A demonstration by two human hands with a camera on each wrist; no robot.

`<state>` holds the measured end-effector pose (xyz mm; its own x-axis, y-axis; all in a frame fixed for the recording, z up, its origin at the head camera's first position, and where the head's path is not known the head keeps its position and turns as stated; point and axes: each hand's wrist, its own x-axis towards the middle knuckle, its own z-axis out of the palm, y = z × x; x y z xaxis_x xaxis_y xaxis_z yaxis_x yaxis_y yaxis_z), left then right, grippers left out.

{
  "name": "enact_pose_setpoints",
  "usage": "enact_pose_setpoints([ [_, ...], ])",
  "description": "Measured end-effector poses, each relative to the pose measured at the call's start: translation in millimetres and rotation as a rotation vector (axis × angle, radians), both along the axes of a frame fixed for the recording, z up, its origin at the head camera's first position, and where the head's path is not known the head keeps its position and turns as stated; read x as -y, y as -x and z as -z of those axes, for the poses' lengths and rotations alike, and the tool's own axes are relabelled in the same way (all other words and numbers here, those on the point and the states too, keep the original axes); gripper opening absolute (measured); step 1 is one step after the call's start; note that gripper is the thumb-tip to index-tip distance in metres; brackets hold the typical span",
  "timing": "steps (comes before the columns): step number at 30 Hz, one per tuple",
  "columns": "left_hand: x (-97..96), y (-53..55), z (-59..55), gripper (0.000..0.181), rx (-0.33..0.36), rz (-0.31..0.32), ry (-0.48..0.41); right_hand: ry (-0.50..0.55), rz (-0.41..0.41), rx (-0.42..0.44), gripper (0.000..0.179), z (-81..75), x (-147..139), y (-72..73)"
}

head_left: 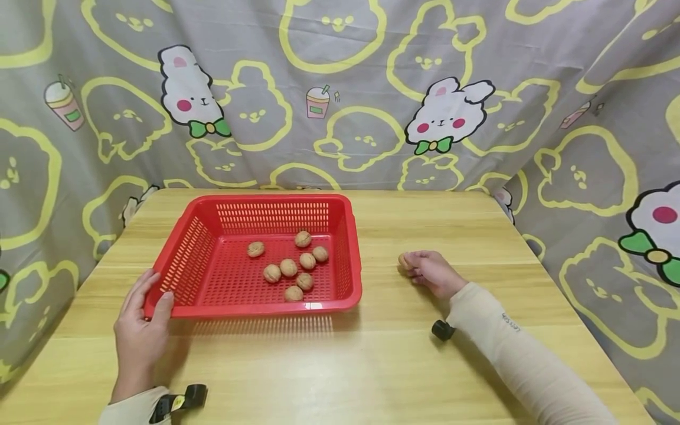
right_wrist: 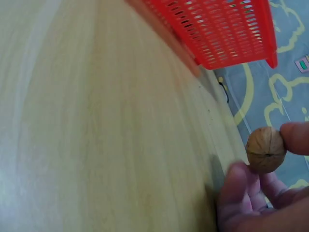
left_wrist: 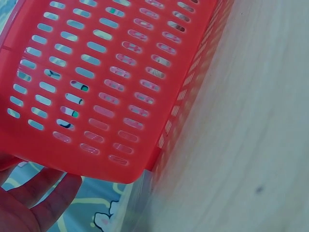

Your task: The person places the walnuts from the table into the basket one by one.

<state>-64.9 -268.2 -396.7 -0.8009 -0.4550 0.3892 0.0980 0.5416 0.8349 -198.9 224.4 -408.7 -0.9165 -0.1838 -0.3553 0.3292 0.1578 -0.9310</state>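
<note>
A red plastic basket [head_left: 249, 311] with slotted walls stands on the table, several walnuts [head_left: 288, 268] spread over its floor. My left hand [head_left: 142, 330] grips the basket's near left corner, thumb over the rim and fingers along the outer side. In the left wrist view the fingers [left_wrist: 57, 200] lie against the rim below the slotted wall. To the right of the basket, my right hand [head_left: 432, 273] pinches one walnut [right_wrist: 266, 150] between thumb and fingertips, close over the table. The right wrist view shows this walnut's seam and ridged tan shell.
The light wooden table [head_left: 393, 354] reaches back to a grey curtain [head_left: 361, 77] printed with yellow outlines and cartoon rabbits. The curtain also hangs along both sides. Each wrist wears a small black camera [head_left: 443, 330].
</note>
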Motion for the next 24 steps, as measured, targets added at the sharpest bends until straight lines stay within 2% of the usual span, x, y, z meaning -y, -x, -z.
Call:
enact_pose_setpoints([
  [4, 0.5, 0.3, -0.6, 0.04, 0.004, -0.004, 0.0, 0.215, 0.031, 0.076, 0.03, -2.1, 2, 1.2],
  [6, 0.1, 0.2, -0.9, 0.04, 0.002, -0.005, 0.004, 0.281, 0.069, 0.11, 0.046, -3.4, 3, 1.2],
  [9, -0.5, -0.4, -1.0, 0.041, 0.007, -0.004, 0.007, 0.355, 0.088, 0.117, 0.054, -8.0, 7, 2.1],
  [15, -0.4, -0.5, -0.5, 0.041, 0.021, -0.007, 0.004, 0.509, 0.044, 0.071, 0.019, -23.2, 18, 7.2],
  [20, -0.6, -0.3, -1.3, 0.042, 0.041, -0.008, -0.006, 0.568, -0.012, 0.025, 0.023, -37.3, 29, 11.7],
  [24, -2.2, -1.1, -1.7, 0.042, 0.039, -0.003, -0.016, 0.56, -0.023, 0.02, 0.023, -51.1, 39, 14.6],
])
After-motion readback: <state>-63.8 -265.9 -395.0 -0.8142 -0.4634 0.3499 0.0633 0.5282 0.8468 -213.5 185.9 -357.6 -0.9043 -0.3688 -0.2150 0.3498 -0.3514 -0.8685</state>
